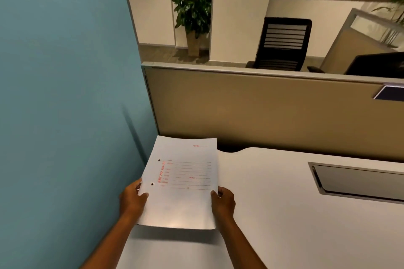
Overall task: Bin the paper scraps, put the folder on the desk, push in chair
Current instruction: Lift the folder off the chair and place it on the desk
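Observation:
A white folder [181, 183] with red print and two punched holes hangs flat just above the left end of the white desk [284, 214]. My left hand [132, 199] grips its left edge and my right hand [223, 201] grips its right edge. The folder casts a shadow on the desk below its near edge. No paper scraps and no bin are in view.
A teal partition [65, 94] runs along the desk's left side and a tan partition [262, 111] along its back. A grey cable hatch [358, 179] is set into the desk at right. Beyond the partition stand a black chair [284, 43] and a potted plant [193, 11].

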Available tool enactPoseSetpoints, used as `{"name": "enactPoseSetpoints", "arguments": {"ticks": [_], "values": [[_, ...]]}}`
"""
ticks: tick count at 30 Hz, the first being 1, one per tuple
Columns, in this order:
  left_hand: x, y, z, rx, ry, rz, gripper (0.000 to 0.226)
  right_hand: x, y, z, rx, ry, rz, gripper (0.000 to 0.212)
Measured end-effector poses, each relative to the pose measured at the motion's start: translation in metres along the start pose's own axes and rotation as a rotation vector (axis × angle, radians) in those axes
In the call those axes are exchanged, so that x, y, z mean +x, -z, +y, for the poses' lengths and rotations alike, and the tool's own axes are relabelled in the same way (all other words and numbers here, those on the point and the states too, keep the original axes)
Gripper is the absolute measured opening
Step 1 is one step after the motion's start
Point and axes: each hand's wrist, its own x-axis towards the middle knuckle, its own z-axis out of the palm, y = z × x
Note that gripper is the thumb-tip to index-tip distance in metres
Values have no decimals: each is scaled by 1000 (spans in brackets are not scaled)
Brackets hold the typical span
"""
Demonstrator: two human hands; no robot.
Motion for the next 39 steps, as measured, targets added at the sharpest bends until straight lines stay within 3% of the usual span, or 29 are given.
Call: {"name": "enactPoseSetpoints", "arguments": {"ticks": [5, 19, 27, 31, 39], "values": [[34, -30, -12, 43, 22, -7, 52, 41, -19, 11, -38, -37, 31, 19], [65, -55, -40, 101, 4, 56, 34, 69, -43, 27, -202, 63, 24, 19], [52, -51, -24, 177, -58, 66, 48, 59, -30, 23, -381, 139, 61, 30], [33, -42, -3, 114, -113, 32, 47, 41, -15, 16, -326, 169, 42, 44], [-26, -12, 25, 60, -236, 15, 42, -12, 31, -2, -192, 286, 69, 38]]}}
